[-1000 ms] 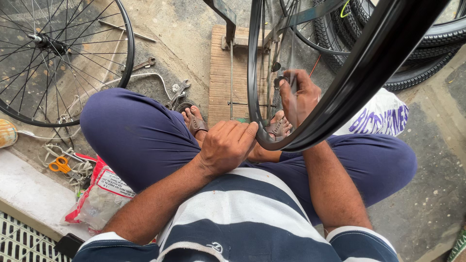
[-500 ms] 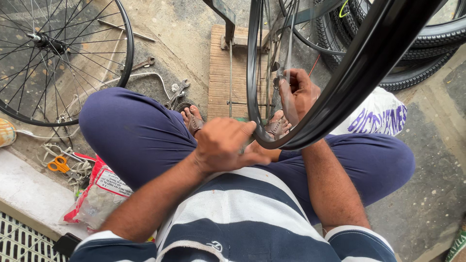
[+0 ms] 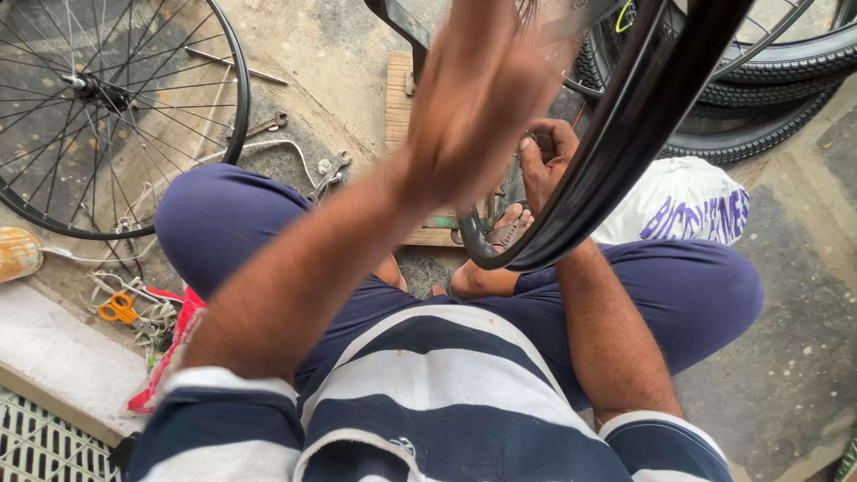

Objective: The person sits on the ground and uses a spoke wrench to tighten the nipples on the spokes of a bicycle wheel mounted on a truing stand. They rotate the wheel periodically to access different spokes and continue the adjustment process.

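Here, right hand (image 3: 546,159) grips the black rim (image 3: 616,170) to steady it; left hand (image 3: 486,85), raised above, blurred, grip unclear.

The ground (image 3: 339,54) is rough grey concrete with dusty patches. A spoked bicycle wheel (image 3: 107,107) lies flat on it at the left. Near the wheel lie a wrench (image 3: 268,123), a thin metal rod (image 3: 237,67) and a bent wire (image 3: 268,147). Orange scissors (image 3: 118,309) sit in a small heap of metal bits beside a red plastic bag (image 3: 174,348). A wooden board (image 3: 402,107) lies flat in the middle. A white bag (image 3: 687,201) rests at the right, near black tyres (image 3: 759,107). A pale stone step (image 3: 54,357) runs along the left edge.
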